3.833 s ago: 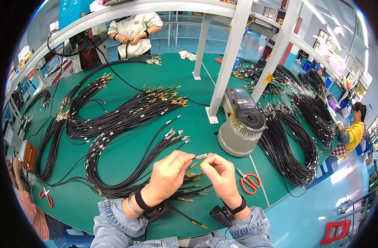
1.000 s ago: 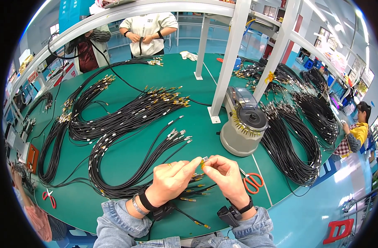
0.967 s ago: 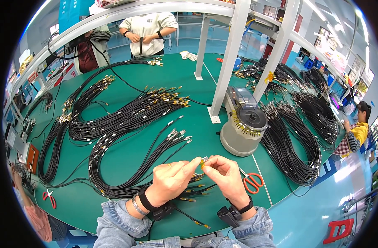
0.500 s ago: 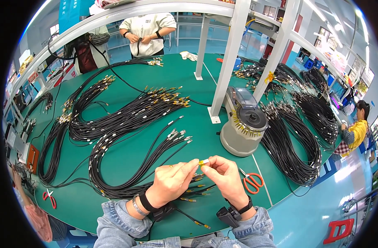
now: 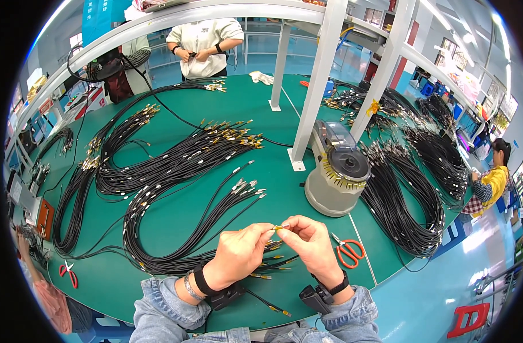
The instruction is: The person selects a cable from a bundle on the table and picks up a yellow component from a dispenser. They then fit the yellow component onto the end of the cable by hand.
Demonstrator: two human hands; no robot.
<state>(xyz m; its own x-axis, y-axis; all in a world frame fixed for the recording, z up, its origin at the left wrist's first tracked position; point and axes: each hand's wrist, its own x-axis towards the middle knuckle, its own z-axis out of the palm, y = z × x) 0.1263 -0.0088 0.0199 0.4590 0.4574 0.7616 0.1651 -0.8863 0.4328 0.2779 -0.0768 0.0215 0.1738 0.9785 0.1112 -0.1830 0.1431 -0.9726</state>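
My left hand [image 5: 238, 252] and my right hand [image 5: 313, 244] meet above the near edge of the green table. Their thumbs and fingers pinch a small cable end wrapped in yellow tape [image 5: 280, 227]; most of it is hidden by the fingertips. Beneath and behind my left hand lies a bundle of black cables [image 5: 137, 240] with white labels and metal connector ends. Ahead of my right hand stands a round grey tape dispenser [image 5: 325, 193], with short yellow tape strips [image 5: 337, 178] fanned around its wheel.
Orange-handled scissors [image 5: 349, 254] lie right of my right hand, red-handled scissors [image 5: 71, 276] at the far left. More cable bundles [image 5: 401, 200] cover the table's right side. White shelf posts [image 5: 316, 97] rise behind the dispenser. A person [image 5: 207, 48] stands across the table; another sits far right.
My left fingers have curled and turned over the taped cable end, and the white part that showed between the fingertips is now hidden. My right hand has barely moved.
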